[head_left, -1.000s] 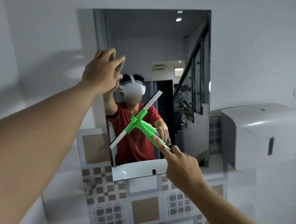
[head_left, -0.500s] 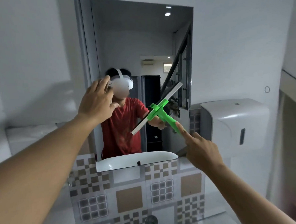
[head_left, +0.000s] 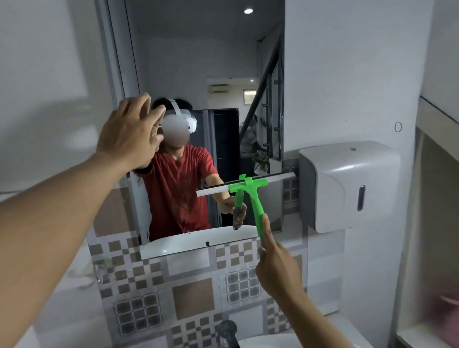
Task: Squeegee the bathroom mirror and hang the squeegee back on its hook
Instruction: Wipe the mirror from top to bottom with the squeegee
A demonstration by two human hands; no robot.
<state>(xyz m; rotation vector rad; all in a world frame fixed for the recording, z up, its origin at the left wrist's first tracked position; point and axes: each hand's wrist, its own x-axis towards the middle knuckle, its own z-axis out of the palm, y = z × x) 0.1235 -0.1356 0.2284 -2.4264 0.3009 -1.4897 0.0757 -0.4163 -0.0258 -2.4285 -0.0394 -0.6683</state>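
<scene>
A green squeegee (head_left: 256, 199) with a white blade lies level against the lower right of the wall mirror (head_left: 207, 68). My right hand (head_left: 277, 269) grips the bottom of its handle, index finger stretched up along it. My left hand (head_left: 130, 136) is raised at the mirror's left edge, fingers spread, palm on or close to the glass; contact is unclear. A small ring hook (head_left: 398, 127) sits on the white wall to the right of the mirror.
A white paper dispenser (head_left: 351, 186) juts from the wall just right of the squeegee blade. Patterned tiles (head_left: 192, 295) run below the mirror. A dark faucet (head_left: 230, 336) and white basin (head_left: 274, 347) are underneath. A shelf recess (head_left: 443, 215) stands at the right.
The squeegee has swung from a diagonal tilt to level and moved down and right across the mirror. My left hand has slid lower along the mirror's left edge, and the view has shifted down.
</scene>
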